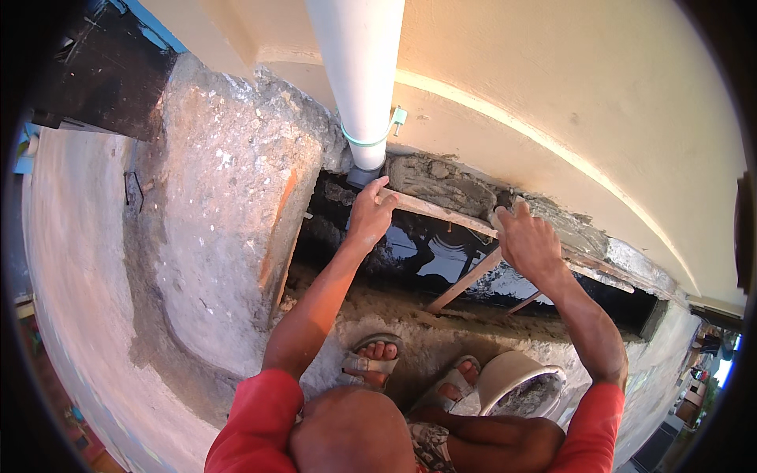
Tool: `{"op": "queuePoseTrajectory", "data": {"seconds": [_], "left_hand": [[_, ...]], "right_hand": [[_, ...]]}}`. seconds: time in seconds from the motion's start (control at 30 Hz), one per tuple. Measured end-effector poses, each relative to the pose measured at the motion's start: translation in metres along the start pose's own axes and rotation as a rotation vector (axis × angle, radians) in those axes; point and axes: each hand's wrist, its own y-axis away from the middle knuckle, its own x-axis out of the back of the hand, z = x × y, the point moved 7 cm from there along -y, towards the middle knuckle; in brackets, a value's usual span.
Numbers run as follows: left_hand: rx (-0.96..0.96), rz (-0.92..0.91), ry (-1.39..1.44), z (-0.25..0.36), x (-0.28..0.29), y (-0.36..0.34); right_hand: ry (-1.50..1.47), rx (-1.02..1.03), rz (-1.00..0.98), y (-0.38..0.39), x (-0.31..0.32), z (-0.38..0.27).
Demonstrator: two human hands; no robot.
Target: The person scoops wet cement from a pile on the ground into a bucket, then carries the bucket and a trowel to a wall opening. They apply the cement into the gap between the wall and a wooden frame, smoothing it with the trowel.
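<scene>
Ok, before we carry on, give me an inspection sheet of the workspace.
Surface: rough concrete, with dark, reflective water in the long opening.
Job's things: wooden strip along the opening's wall side; grey mortar behind it; slanted wooden prop; bucket of grey mix beside the feet.
Clutter: small assorted items at far right, too small to identify.
Hands: left hand at the strip's pipe end; right hand farther along, grip partly hidden.
Cables: nothing seen for certain.
Surroundings: cream wall, white pipe with green clamp.
</scene>
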Motion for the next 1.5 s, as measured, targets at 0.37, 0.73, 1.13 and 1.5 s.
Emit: {"op": "queuePoseTrajectory", "data": {"seconds": [0.37, 0.73, 1.13, 1.5], "left_hand": [[-0.055, -0.016, -0.04, -0.003, 0.003, 0.001], [-0.042, -0.034, 0.026, 0.006, -0.005, 0.001], [0.01, 0.013, 0.087, 0.008, -0.003, 0.012], [0.026, 0.012, 0.134, 0.002, 0.009, 0.012]], "right_hand": [[-0.099, 0.009, 0.07, -0.006, 0.03, -0.014], [0.004, -0.017, 0.054, -0.017, 0.013, 0.0], [-0.085, 0.038, 0.075, -0.035, 0.025, -0.044], [-0.109, 0.053, 0.124, -0.036, 0.034, -0.054]]}}
